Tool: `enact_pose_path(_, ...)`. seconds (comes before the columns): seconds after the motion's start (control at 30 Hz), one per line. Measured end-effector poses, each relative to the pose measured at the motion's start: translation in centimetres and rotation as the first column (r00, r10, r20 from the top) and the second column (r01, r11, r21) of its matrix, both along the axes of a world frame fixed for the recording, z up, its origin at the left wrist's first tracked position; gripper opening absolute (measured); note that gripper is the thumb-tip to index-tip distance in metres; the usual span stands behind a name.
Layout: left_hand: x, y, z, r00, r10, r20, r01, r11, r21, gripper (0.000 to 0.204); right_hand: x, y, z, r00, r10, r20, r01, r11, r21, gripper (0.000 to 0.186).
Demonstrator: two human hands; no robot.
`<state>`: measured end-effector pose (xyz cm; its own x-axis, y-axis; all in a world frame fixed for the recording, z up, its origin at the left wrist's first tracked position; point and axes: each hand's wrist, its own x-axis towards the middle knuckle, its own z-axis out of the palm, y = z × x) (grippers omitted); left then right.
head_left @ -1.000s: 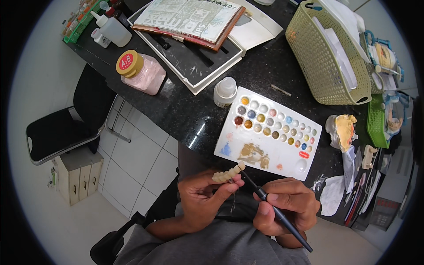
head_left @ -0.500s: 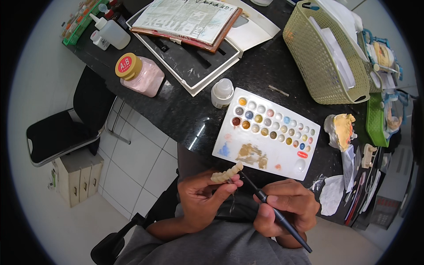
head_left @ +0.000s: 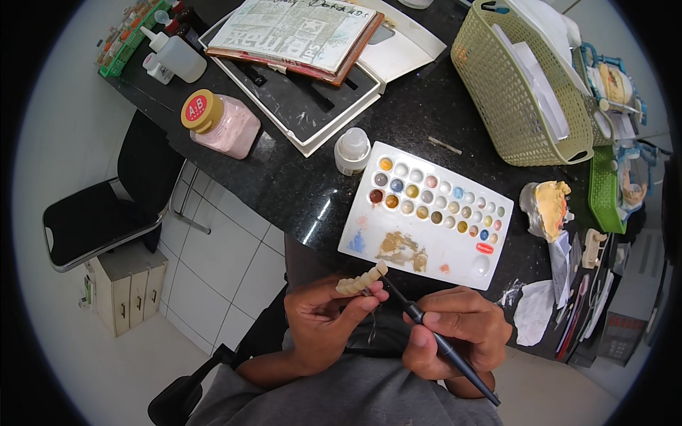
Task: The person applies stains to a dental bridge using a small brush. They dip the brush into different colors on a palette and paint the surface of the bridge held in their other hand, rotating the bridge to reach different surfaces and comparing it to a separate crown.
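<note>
In the head view, I see a person in grey seated at a black, glossy table (head_left: 284, 190), both hands raised over the lap, close to the table's near edge. The left hand (head_left: 320, 323) pinches a cream-coloured row of tooth-shaped pieces (head_left: 361, 279) between thumb and fingertips, the row slanting up toward the right just short of a white palette (head_left: 458, 263). A thin dark strand (head_left: 374, 325) hangs below those fingers. The right hand (head_left: 463, 330) is closed around a dark, slim-handled tool (head_left: 455, 355), its narrow tip reaching to the right end of the row; whether the two touch I cannot tell. The palette has rows of small round wells in white, yellow, brown, blue and pink, with tan, blue and orange smears on its flat part. Just beside its far left corner stands a small white bottle (head_left: 352, 157). Further left is a jar of pink material (head_left: 236, 133) with a yellow lid, near a shallow white-rimmed tray (head_left: 302, 142) that has an open book (head_left: 295, 32) lying across it. Right of the palette sit a yellow-and-white dental model (head_left: 544, 209), a crumpled white tissue (head_left: 534, 312) and, farther back, a pale green basket (head_left: 515, 106) holding papers.
</note>
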<state>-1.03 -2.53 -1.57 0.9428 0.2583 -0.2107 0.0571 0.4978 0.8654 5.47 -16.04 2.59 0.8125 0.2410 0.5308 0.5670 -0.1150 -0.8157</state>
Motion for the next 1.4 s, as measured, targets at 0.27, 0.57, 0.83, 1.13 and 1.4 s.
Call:
enact_pose_path(0.27, -0.1, -0.1, -0.2, 1.0, 0.02, 0.003, -0.02, 1.0, 0.01, 0.017, -0.2, 0.2, 0.0, 0.999, -0.048, -0.002, 0.049, 0.998, 0.036, 0.017)
enact_pose_path(0.57, 0.1, -0.1, 0.0, 1.0, 0.011, -0.022, -0.011, 1.0, 0.0, 0.015, -0.4, -1.1, 0.9, 0.994, -0.047, -0.102, 0.063, 0.986, 0.156, 0.018)
enact_pose_path(0.83, 0.1, 0.3, -0.1, 0.999, -0.035, -0.025, 0.034, 0.998, -0.053, 0.015, 5.7, -1.1, 4.7, 0.95, -0.03, -0.31, -0.004, 0.994, -0.109, 0.015)
enact_pose_path(1.13, 0.3, 1.1, 0.0, 0.993, -0.113, -0.023, 0.113, 0.994, -0.011, 0.016, 8.0, 1.7, 3.4, 0.981, 0.14, -0.131, -0.178, 0.918, -0.355, 0.01)
enact_pose_path(1.4, 0.6, 1.3, -0.1, 0.992, -0.122, -0.019, 0.122, 0.993, -0.01, 0.015, 8.3, 2.1, 2.8, 0.992, 0.124, 0.038, -0.092, 0.883, -0.461, 0.015)
